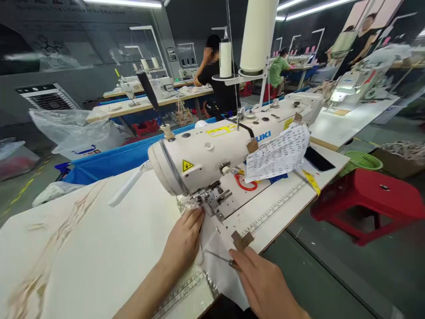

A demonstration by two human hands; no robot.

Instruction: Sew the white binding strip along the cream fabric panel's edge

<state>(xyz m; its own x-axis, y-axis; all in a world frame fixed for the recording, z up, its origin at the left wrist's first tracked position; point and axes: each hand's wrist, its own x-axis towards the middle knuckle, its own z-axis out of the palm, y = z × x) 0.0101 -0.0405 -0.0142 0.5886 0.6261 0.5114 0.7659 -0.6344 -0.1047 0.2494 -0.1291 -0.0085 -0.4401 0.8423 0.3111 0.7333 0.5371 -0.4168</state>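
A white sewing machine [199, 155] stands on the pale table. My left hand [186, 237] presses on white fabric [217, 266] right beside the needle area, its fingers together on the cloth. Near the table's front edge, my right hand [262, 279] is closed around a thin metal pointed tool [219, 256], whose shaft points left over the fabric. The fabric hangs down over the edge between the hands. Brown tape [243, 240] is stuck to the table just above my right hand.
Red-handled scissors [245, 182], a handwritten sheet [279, 153], a dark phone [318, 158] and a yellow tape measure [311, 182] lie around the machine. A red stool [381, 190] stands at right. Thread cones [257, 35] rise behind; people sit farther back.
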